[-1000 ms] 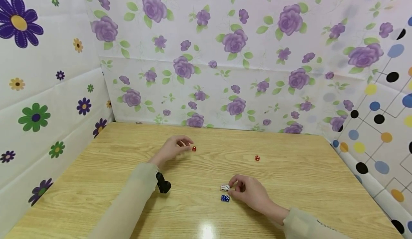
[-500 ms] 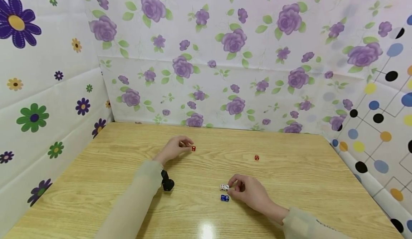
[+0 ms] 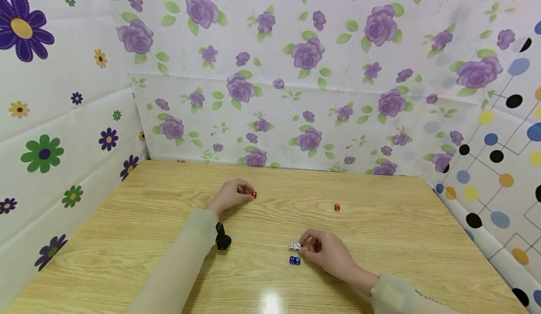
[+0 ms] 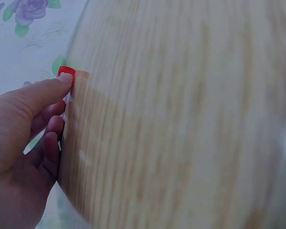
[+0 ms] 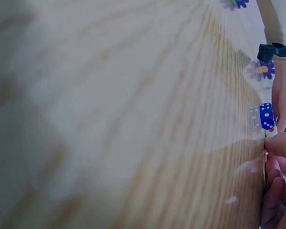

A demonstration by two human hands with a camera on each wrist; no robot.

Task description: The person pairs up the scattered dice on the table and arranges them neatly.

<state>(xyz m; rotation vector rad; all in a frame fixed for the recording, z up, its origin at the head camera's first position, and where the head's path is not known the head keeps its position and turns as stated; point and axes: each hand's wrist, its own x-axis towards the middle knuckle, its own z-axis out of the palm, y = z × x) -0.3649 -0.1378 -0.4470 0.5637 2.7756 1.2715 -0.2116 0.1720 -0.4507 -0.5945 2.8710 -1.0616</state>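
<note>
A small, glossy red die [image 3: 254, 195] with rounded edges is pinched between the thumb and forefinger of the left hand [image 3: 230, 195], toward the far side of the table. Nearer the person, the right hand [image 3: 331, 254] has its thumb and forefinger bent round the right end of two white dice [image 3: 291, 246], which sit side by side, touching; their pips are dark and red. Just in front of them lie two blue dice [image 3: 292, 260] with white pips, also paired. A second red die [image 3: 336, 207] rests alone farther back, to the right. The table [image 3: 380, 239] is pale yellow-brown with streaky wood grain and a bright patch of reflected light near the front. A black device [image 3: 222, 240] is strapped at the left sleeve; dark marks on the right sleeve [image 3: 397, 291] are too small to read. Behind hangs a purple-rose sheet [image 3: 274, 60], flanked by a daisy-patterned sheet [image 3: 72, 131] at left and a dotted one [image 3: 490, 220] at right.
</note>
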